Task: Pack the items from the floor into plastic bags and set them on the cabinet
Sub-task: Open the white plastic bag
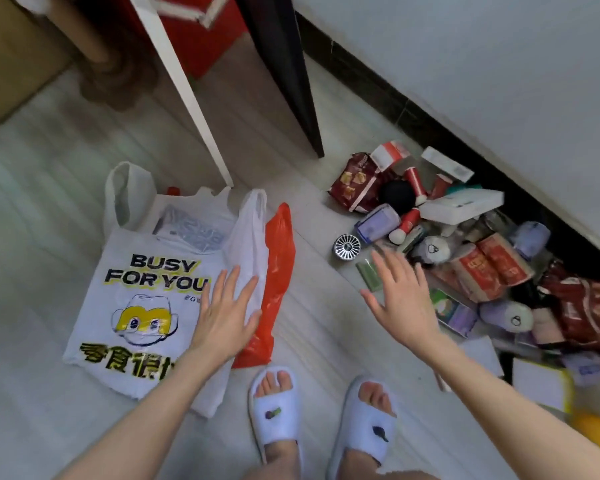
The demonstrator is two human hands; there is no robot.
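A white plastic bag (136, 306) printed "BUSY FOR YOU" lies flat on the floor at the left, with a plain white bag (248, 244) and an orange-red bag (278, 271) beside it. My left hand (226, 313) hovers open over the white bags' right edge, fingers spread. A heap of items (465, 258) lies on the floor at the right: red snack packets, small boxes, purple jars, red tubes, a black ball, a round metal fan. My right hand (402, 299) is open above the heap's near left edge, holding nothing.
A white table leg (187, 95) and a dark panel (291, 81) stand behind the bags. A white wall with a dark skirting (413, 112) runs behind the heap. My feet in white slippers (323, 410) stand between bags and heap. A red box (201, 39) sits at the back.
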